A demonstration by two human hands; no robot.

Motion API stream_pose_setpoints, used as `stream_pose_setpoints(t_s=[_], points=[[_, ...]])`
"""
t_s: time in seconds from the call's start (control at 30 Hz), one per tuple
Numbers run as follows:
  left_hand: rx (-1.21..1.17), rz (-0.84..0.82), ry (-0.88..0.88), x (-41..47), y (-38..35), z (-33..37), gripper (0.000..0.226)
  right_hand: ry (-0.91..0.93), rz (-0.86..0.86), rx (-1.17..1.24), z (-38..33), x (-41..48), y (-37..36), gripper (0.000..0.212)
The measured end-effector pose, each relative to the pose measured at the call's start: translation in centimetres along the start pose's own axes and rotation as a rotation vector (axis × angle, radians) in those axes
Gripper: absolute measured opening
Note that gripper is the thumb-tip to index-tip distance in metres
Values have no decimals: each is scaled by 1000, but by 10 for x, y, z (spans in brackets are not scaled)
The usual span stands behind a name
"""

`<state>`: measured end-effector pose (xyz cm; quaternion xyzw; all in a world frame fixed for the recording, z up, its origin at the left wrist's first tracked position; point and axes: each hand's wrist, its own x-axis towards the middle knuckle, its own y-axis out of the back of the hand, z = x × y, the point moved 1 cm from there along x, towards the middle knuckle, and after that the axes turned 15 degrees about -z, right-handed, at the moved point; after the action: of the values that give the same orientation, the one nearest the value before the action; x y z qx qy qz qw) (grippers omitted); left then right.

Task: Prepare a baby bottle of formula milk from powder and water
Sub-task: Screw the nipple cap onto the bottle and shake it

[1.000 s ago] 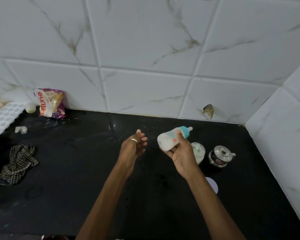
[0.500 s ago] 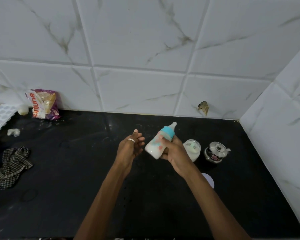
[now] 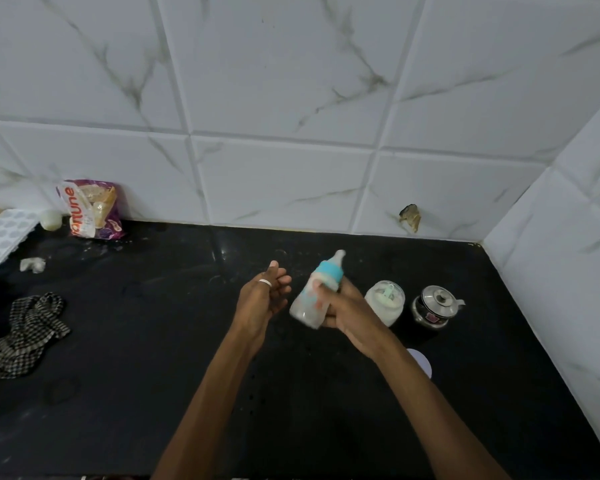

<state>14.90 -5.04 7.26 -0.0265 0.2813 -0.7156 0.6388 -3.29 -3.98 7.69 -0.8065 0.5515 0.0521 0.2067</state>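
Head view, down onto a black counter (image 3: pixel 153 375) set in a corner of white, marble-veined tiled wall (image 3: pixel 291 98). Gripped in the right hand (image 3: pixel 347 310), fingers curled round its lower body: a baby bottle (image 3: pixel 314 299), held in the air above the counter, tilted, blue collar and teat pointing up and away, milky white inside and slightly blurred. Just left of it and apart from it, the left hand (image 3: pixel 262 299), holding nothing, fingers loosely bent, palm turned towards the bottle, a pale ring (image 3: pixel 264 282) on one finger.

Standing on the counter just right of the right hand, a glass jar (image 3: pixel 385 303) of white powder with something pale green lying on top, its left edge partly covered by the hand. Beside that, nearer the corner, a small steel pot (image 3: pixel 433 306) with a knobbed lid and a spout. Closer to the camera, a white round disc (image 3: pixel 421 362), flat on the counter and half hidden behind the right forearm.

Well away on the left: a crumpled checked cloth (image 3: pixel 25 334), a white moulded tray (image 3: pixel 0 237) cut off by the frame edge, a small white round object (image 3: pixel 51 220) next to it, a crumpled white scrap (image 3: pixel 32 265), and a purple packet (image 3: pixel 90 209) leaning against the wall. On the tiles above the jar, a brown chipped patch (image 3: pixel 409 216).
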Motion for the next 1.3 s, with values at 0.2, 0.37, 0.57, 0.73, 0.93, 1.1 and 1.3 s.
stream_pose_setpoints(t_s=[0.2, 0.37, 0.57, 0.73, 0.93, 1.1, 1.3], points=[[1, 10, -7, -1, -1, 3, 33, 134, 169, 331, 2, 7, 1, 57], [9, 0, 4, -2, 1, 1, 34, 36, -19, 44, 0, 2, 4, 60], [-1, 0, 0, -2, 1, 2, 32, 111, 122, 227, -7, 4, 9, 67], [9, -9, 4, 0, -3, 4, 32, 166, 169, 312, -8, 5, 12, 67], [10, -12, 4, -1, -2, 2, 34, 89, 50, 103, -7, 3, 10, 61], [2, -6, -3, 0, -2, 2, 33, 198, 182, 361, -15, 6, 11, 58], [3, -13, -2, 1, -2, 3, 34, 186, 163, 330, -14, 9, 11, 68]])
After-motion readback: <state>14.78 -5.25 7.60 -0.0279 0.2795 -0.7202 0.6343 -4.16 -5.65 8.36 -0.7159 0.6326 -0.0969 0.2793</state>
